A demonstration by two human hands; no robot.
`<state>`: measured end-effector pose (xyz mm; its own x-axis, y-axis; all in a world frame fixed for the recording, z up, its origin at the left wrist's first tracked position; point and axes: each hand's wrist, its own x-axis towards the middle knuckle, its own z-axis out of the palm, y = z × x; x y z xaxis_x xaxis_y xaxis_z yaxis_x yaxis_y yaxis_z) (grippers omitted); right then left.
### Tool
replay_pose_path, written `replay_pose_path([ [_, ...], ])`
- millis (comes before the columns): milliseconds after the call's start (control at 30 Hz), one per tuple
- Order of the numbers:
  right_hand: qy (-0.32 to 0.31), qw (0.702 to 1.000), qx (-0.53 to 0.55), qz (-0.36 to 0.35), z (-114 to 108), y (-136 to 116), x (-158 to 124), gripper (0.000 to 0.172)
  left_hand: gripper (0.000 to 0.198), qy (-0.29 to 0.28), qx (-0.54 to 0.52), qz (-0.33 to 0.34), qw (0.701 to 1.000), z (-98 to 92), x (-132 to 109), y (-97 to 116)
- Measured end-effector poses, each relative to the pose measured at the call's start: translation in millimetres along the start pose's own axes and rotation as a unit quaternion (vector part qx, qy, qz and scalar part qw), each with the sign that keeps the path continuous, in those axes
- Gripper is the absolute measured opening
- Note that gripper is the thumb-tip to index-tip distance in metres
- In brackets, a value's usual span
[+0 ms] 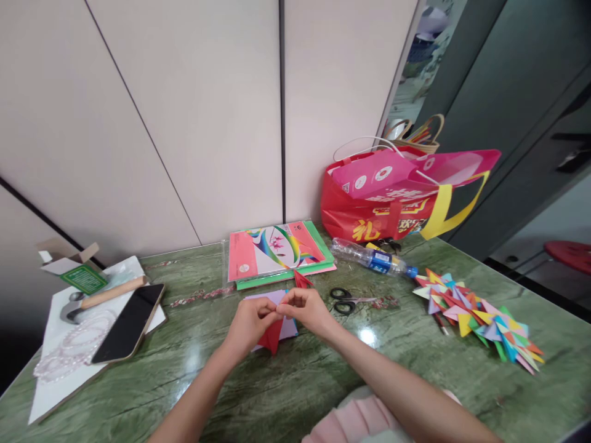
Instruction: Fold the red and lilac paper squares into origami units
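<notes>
My left hand [249,324] and my right hand [306,311] meet at the middle of the green marble table [286,394]. Both pinch a folded red paper piece [272,337] whose point hangs down between them. Under the hands lies a pale lilac sheet [286,327]. A small red folded piece [302,280] lies just behind, by a pack of coloured paper [277,251]. Black scissors [344,300] lie right of my right hand.
A row of folded multicoloured paper shapes [480,317] lies at the right. A plastic bottle [372,258] and a red bag [397,197] are at the back. At the left sit a phone [132,321], a hammer [99,297], beads [76,344] and a small box [74,266].
</notes>
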<state>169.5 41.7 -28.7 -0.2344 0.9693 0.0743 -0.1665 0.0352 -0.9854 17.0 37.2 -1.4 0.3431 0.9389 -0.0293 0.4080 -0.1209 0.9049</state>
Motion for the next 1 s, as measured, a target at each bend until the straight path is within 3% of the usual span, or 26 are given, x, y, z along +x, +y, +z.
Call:
replay_pose_path([
  [233, 0.017, 0.999, 0.034, 0.025, -1, -1, -2, 0.025, 0.013, 0.000, -0.060, -0.058, 0.996, -0.7, 0, 8],
  [500, 0.015, 0.985, 0.123, 0.119, -1, -5, 2, 0.039, 0.023, 0.007, -0.110, -0.115, 0.987, -6.8, -2, 12],
  [767, 0.023, 0.992, 0.084, 0.093, 0, -6, 0, 0.030, 0.027, -0.017, -0.088, -0.116, 0.989, -5.5, -2, 10],
  [900, 0.064, 0.993, 0.071, 0.072, -1, -3, 2, 0.031, 0.029, -0.038, -0.099, -0.113, 0.988, -4.4, -1, 10],
  [1000, 0.076, 0.992, 0.080, 0.065, -2, -3, 3, 0.030, 0.031, -0.023, -0.120, -0.116, 0.986, -5.3, 0, 8],
])
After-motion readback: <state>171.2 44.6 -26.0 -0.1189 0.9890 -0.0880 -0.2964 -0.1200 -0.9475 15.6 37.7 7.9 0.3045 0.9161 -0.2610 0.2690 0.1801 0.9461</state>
